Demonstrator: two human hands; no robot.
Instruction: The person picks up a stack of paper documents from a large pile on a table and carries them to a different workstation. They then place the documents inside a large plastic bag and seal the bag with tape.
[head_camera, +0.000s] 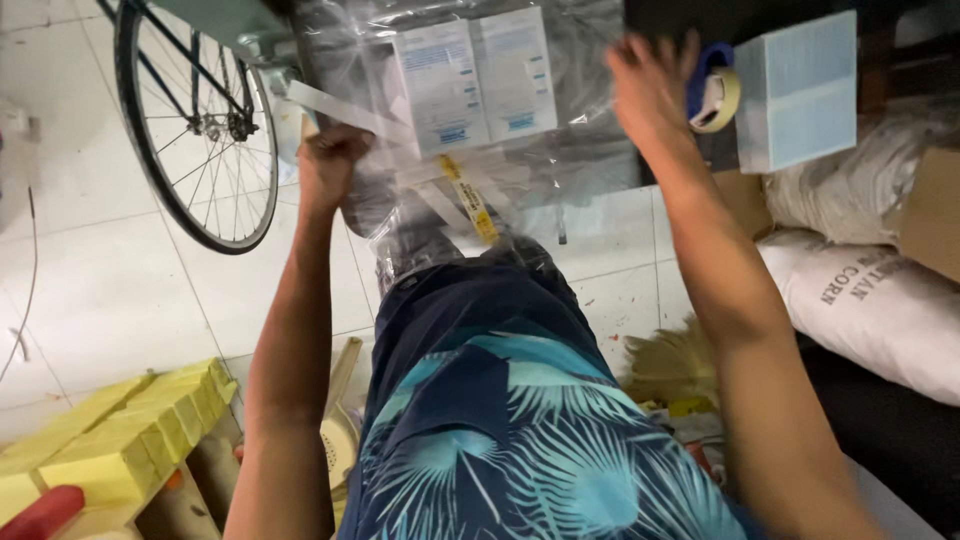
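Fingers of my left hand (330, 160) clench the clear plastic bag (450, 150) holding white boxes (475, 80); right hand (650, 85) spread flat, best kept taut, level.

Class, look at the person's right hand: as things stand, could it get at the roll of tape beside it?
Probably yes. The right hand is open and raised just beside the roll of tape, with nothing visible between them; the left hand grips the clear plastic bag.
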